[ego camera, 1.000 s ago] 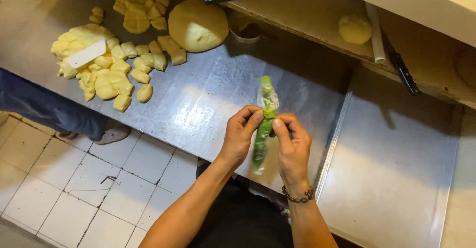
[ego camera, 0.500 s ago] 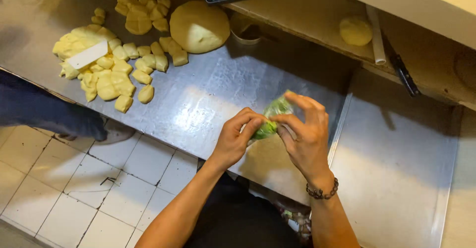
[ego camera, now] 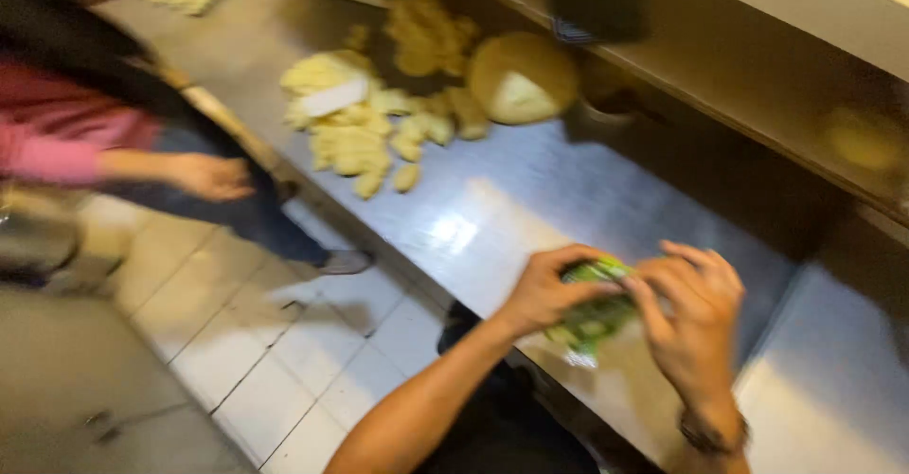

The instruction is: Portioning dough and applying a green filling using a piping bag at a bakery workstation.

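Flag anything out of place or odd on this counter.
Nothing clearly stands out. Both hands, left hand and right hand, grip a green packet over the steel counter; pale dough pieces lie heaped, none off the edge.

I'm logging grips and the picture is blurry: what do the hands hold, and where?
Both the left hand and right hand hold a green plastic-wrapped bundle, fingers pinching its upper end.

On your steel counter (ego camera: pixel 530 199) you have a heap of pale dough pieces (ego camera: pixel 365 124) beside a round dough ball (ego camera: pixel 521 78). A co-worker's hand (ego camera: pixel 213 177) hangs over the tiled floor (ego camera: pixel 284 341).
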